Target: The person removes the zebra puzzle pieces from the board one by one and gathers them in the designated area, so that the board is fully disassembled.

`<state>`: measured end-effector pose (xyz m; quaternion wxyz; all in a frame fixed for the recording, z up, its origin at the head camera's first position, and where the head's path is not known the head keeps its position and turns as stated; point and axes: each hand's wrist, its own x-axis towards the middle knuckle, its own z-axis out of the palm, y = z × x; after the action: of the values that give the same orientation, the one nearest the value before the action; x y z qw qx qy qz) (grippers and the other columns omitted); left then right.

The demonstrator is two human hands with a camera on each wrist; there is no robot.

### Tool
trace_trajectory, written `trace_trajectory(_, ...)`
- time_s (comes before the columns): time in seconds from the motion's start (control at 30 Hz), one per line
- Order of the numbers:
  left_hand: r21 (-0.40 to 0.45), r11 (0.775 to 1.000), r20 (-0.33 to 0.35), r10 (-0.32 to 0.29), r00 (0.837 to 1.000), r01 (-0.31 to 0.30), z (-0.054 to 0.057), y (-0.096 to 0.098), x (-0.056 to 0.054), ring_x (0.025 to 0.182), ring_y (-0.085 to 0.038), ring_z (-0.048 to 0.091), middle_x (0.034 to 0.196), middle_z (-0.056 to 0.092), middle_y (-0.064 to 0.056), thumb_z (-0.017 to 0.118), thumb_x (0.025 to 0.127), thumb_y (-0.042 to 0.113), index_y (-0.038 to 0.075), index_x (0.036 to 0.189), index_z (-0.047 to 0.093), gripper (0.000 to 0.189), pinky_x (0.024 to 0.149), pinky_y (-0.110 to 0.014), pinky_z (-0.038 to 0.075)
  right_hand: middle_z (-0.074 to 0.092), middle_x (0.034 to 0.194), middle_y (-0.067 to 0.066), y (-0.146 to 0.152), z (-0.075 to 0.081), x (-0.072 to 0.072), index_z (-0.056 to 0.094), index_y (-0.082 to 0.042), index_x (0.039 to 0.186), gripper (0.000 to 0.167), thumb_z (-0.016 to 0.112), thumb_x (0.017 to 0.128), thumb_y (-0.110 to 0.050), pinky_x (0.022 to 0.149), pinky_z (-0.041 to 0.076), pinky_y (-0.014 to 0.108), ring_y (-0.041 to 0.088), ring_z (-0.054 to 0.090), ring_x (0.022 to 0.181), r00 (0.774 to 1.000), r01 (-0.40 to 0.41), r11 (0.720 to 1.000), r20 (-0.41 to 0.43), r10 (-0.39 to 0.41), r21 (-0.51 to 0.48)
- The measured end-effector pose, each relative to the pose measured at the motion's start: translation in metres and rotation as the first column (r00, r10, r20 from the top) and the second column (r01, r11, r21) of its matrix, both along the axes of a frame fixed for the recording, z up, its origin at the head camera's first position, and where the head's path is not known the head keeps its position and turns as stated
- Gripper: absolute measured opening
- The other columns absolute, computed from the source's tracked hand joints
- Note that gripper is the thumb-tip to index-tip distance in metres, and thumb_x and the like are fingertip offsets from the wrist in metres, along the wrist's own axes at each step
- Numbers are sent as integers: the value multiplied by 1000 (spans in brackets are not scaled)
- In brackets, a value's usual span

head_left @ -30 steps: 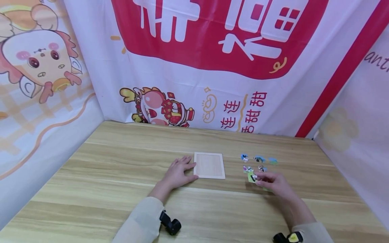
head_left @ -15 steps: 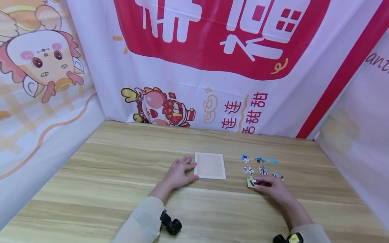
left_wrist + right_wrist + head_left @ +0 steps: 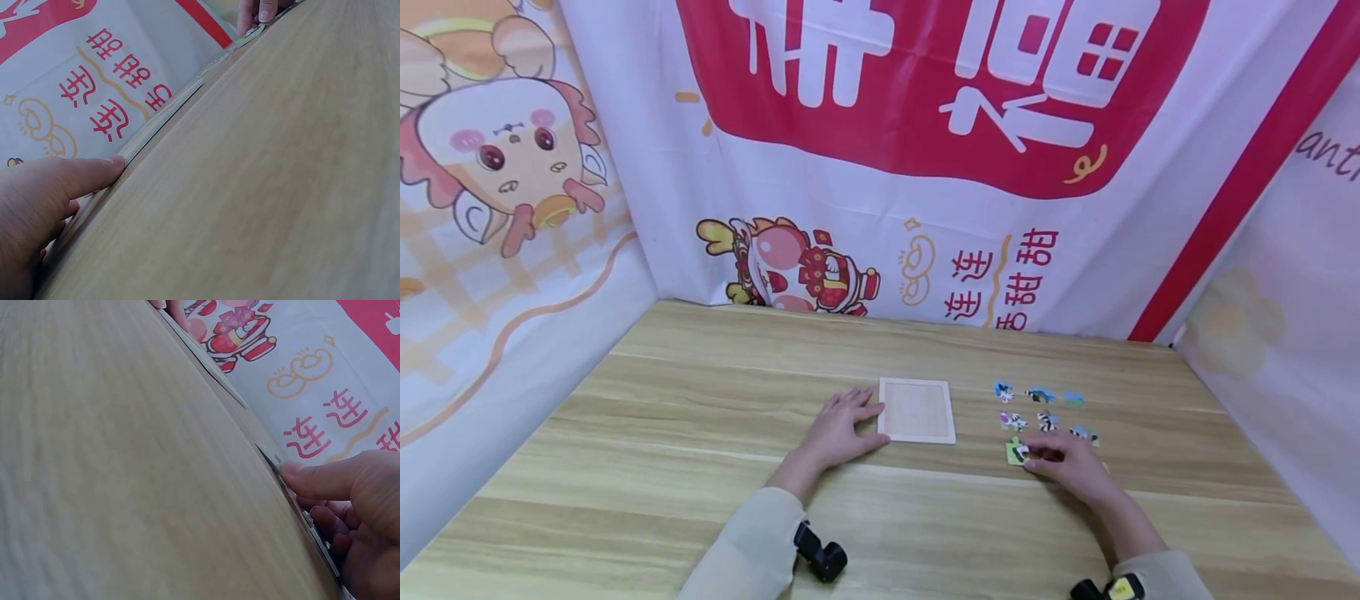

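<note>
In the head view my left hand (image 3: 841, 429) lies on the table with fingers spread, its thumb and fingertips touching the left edge of a shallow square wooden puzzle tray (image 3: 916, 440). The left wrist view has the thumb (image 3: 94, 177) resting at the tray's edge. My right hand (image 3: 1069, 463) pinches a green puzzle piece (image 3: 1015, 452) with a black-and-white print, at the near left of the loose pieces. In the right wrist view that piece (image 3: 267, 456) is slightly tilted under the thumb, close to the table. The right fingers partly hide other pieces.
Several blue and white puzzle pieces (image 3: 1040, 395) lie in rows right of the tray, on the wooden table (image 3: 925, 533). A printed cloth (image 3: 880, 192) hangs along the table's back edge, with more cloth on both sides.
My right hand has moved the green puzzle piece slightly toward me and left, below the second row of pieces. More of that row shows now. The left hand keeps its place.
</note>
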<state>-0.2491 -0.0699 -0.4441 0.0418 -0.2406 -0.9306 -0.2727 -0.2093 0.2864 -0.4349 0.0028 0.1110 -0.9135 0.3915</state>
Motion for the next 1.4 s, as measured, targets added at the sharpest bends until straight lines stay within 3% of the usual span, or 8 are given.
trace_trajectory(0.3,-1,1000,-4,-7,1000,7,1,0,-1,125,-26,21,133,34,-11,58,76,46,12,120,53,55,101,-44,11,55,84,0,-1,0,-3,65,-9,99,30,70,70,-14,63,39,30,17,46,74,1000,3,998,-1,-3,55)
trace_trajectory(0.87,0,1000,4,-7,1000,7,0,0,-1,125,-25,20,134,34,-10,59,76,46,13,120,53,55,101,-43,10,50,84,3,-3,3,-2,63,-10,104,34,70,71,-16,64,36,30,18,43,75,998,19,998,53,-22,55)
trace_trajectory(1.17,-2,1000,-2,-12,1000,12,1,1,-2,125,-25,20,134,33,-10,58,76,47,13,120,53,56,101,-43,10,52,84,3,-4,6,-1,62,-8,104,33,69,72,-16,64,38,30,18,45,75,998,32,999,59,-34,27)
trace_trajectory(1.4,2,1000,-5,-13,1000,13,1,0,-1,125,-26,21,133,34,-11,59,76,46,12,120,53,55,101,-43,10,55,88,4,-4,12,1,60,-7,107,34,66,76,-21,64,39,30,19,46,78,987,90,996,139,-86,-28)
